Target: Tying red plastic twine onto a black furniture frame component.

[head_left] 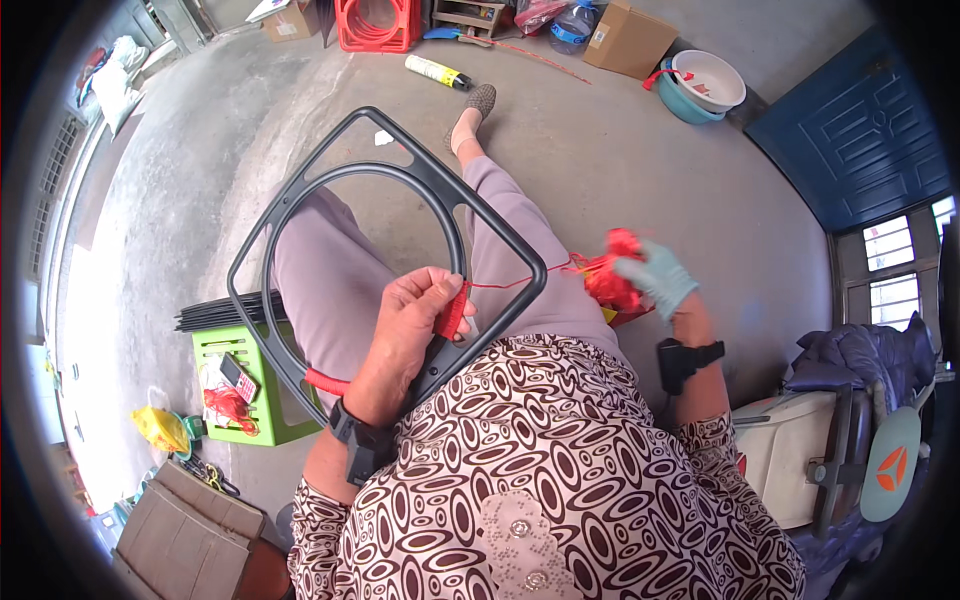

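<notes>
A dark grey plastic frame (pixel 300 190), a rounded square with an inner ring, lies tilted across my lap. My left hand (pixel 405 325) grips its near right rim where red cord (pixel 453 312) is wound around the frame. A thin red strand (pixel 520 280) runs from there to a bundle of red cord (pixel 612 275). My right hand (pixel 655 280), in a pale blue glove, is shut on that bundle, out to the right of the frame. Another short red wrapping (pixel 325 381) shows on the frame's near edge by my left wrist.
A green plastic stool (pixel 245 385) at my left carries a phone and red cord, with black rods (pixel 225 312) behind it. Far off lie a yellow spray can (pixel 436 71), a red crate (pixel 375 25), cardboard boxes and stacked basins (pixel 705 85). A padded seat (pixel 800 450) stands at my right.
</notes>
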`<control>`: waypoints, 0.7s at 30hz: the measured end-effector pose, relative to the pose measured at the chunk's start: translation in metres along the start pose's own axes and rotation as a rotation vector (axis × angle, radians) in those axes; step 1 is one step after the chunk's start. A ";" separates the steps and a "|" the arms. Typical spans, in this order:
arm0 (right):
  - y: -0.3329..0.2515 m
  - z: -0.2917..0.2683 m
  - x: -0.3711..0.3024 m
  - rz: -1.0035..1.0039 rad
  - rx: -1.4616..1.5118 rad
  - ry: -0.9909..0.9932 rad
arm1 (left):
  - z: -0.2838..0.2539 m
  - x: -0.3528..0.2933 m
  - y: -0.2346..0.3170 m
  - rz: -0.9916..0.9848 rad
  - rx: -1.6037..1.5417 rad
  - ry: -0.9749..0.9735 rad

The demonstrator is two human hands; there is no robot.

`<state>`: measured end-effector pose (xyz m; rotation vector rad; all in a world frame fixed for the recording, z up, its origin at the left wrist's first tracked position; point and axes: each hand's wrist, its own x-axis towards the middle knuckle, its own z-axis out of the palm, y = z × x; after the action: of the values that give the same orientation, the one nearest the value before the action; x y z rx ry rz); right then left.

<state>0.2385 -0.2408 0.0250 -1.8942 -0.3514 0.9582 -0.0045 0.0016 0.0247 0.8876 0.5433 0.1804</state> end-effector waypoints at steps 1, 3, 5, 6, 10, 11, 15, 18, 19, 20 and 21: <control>-0.013 0.023 0.003 -0.059 -0.048 -0.150 | 0.003 -0.001 -0.003 0.021 -0.008 -0.004; -0.014 0.055 0.021 -0.341 -0.348 -0.377 | 0.007 -0.003 -0.006 0.034 0.011 0.002; -0.025 0.083 0.035 -0.573 -0.531 -0.400 | 0.011 -0.003 -0.005 0.044 0.016 -0.011; -0.030 0.097 0.039 -0.580 -0.532 -0.404 | 0.012 -0.004 -0.006 0.058 0.033 -0.014; -0.038 0.134 0.047 -0.325 0.455 -0.645 | 0.018 -0.009 -0.002 0.115 0.025 -0.038; -0.038 0.142 0.048 -0.337 0.580 -0.688 | 0.018 -0.012 -0.001 0.135 0.011 -0.043; -0.074 0.151 0.017 -0.079 0.508 -0.683 | 0.008 -0.010 -0.007 0.189 0.186 -0.015; -0.063 0.154 0.028 -0.054 0.534 -0.622 | 0.008 -0.003 -0.010 0.054 -0.099 -0.020; -0.056 0.155 0.035 -0.041 0.548 -0.591 | 0.012 -0.001 -0.009 0.011 -0.159 0.049; -0.049 0.157 0.042 -0.024 0.561 -0.561 | 0.014 0.001 -0.009 -0.034 -0.222 0.121; -0.041 0.159 0.048 -0.006 0.575 -0.533 | 0.012 0.003 -0.011 -0.038 -0.230 0.127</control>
<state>0.1574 -0.0920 -0.0010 -1.1054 -0.3420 1.3851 0.0032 -0.0129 0.0211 0.6449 0.6434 0.2602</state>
